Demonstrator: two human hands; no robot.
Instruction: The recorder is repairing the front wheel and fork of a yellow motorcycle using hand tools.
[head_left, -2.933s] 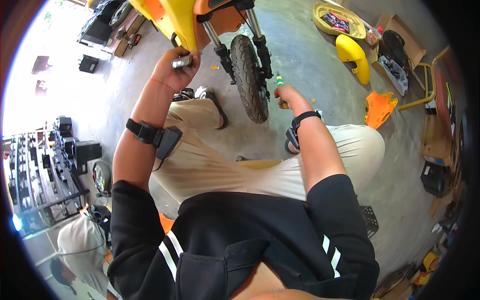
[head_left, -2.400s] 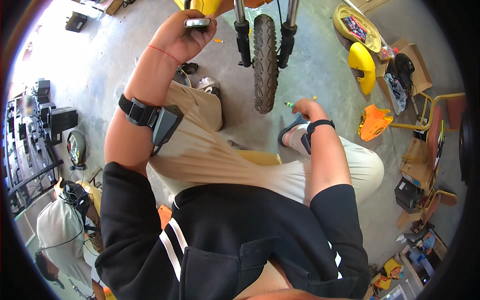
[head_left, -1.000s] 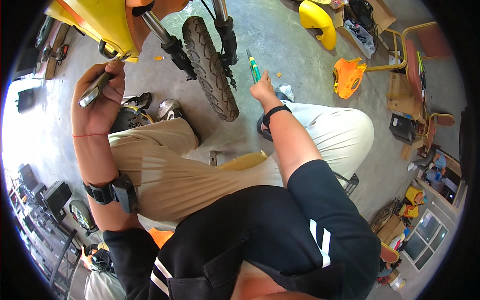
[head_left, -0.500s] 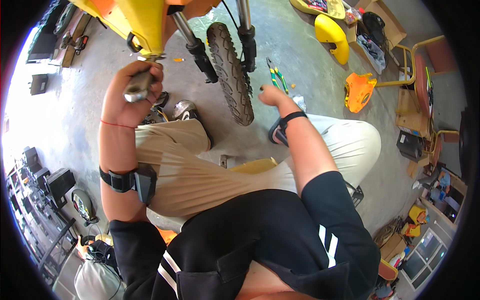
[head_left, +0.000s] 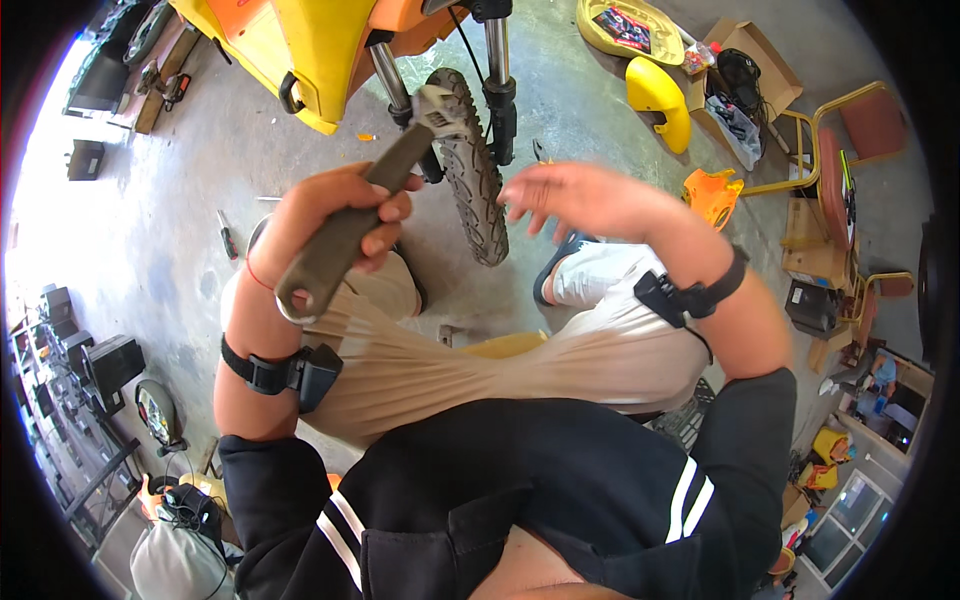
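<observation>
Now the left hand [head_left: 325, 205] is gripping the adjustable wrench [head_left: 343, 233], brought rightward from the yellow panel [head_left: 325, 60], overlapping the tyre [head_left: 475, 195]; the right hand [head_left: 590, 200], having released the pliers [head_left: 540, 152], is hovering empty and free, fingers parted.

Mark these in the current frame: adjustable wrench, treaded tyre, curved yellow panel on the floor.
Adjustable wrench [head_left: 340, 240]: head view, on the handle.
Treaded tyre [head_left: 472, 180]: head view, mid-tread.
Curved yellow panel [head_left: 662, 98]: head view, middle of its upper surface.
</observation>
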